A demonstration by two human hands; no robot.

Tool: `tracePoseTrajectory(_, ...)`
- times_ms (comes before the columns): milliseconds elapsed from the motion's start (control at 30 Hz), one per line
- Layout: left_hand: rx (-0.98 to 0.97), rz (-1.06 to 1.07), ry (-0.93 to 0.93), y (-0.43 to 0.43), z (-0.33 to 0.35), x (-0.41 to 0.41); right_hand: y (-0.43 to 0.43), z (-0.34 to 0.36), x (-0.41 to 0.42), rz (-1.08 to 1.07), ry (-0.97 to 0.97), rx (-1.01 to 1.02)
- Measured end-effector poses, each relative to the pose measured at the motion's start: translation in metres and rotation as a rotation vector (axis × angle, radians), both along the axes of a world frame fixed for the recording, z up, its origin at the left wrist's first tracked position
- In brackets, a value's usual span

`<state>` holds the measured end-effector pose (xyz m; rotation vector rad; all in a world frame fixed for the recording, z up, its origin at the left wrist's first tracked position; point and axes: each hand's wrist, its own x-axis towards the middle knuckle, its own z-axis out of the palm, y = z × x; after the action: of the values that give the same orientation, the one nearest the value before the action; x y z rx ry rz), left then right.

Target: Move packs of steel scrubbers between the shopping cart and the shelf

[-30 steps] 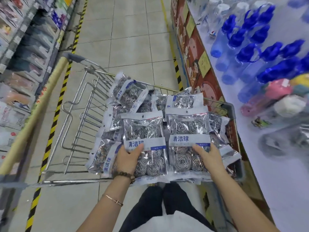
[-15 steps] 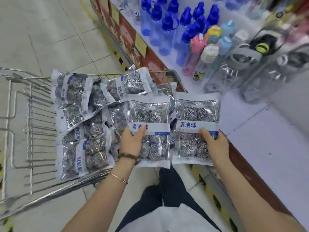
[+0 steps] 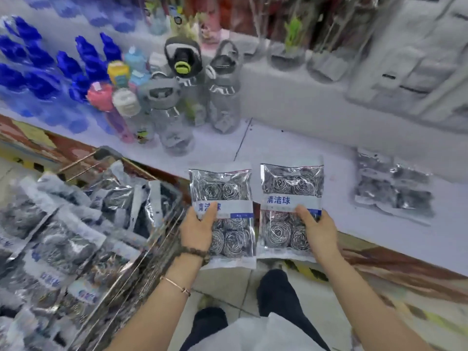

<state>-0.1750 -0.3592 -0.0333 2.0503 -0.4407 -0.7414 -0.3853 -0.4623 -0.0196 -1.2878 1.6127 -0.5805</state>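
The shopping cart [image 3: 162, 239] at lower left runs off the left and bottom edges. The cart packs [image 3: 71, 239] heaped in it are smeared, so their number and printing cannot be told. On the shelf [image 3: 278, 148], the shelf packs [image 3: 392, 191] at right blur together, and their count is unclear. The left hand [image 3: 197, 229] and right hand [image 3: 320, 233] have their fingers behind the left pack [image 3: 222, 193] and right pack [image 3: 291, 183]. The small print on each blue strip is too fine to read. The blue bottles [image 3: 38, 64] at upper left are blurred and cut by the edge. The grey goods [image 3: 417, 67] at upper right cannot be identified.
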Motion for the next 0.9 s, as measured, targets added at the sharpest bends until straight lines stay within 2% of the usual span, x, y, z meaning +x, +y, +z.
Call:
tracePoseTrajectory(233,0.032,-0.121,0.068,-0.136,-0.020,-0.096,-0.104,-0.019,-0.114,-0.157,-0.015,0.033)
tracePoseTrajectory(400,0.064,-0.183,0.056,-0.211,-0.042,-0.132,-0.170,-0.042,-0.160,-0.192,0.028,0.074)
tracePoseTrajectory(700,0.295,-0.309,0.247,-0.314,-0.097,-0.117,-0.252,-0.094,-0.148,-0.147,0.121,0.207)
tracePoseTrajectory(900,0.289,-0.363,0.251,-0.360,-0.127,-0.093,-0.285,-0.111,-0.123,-0.197,0.173,0.179)
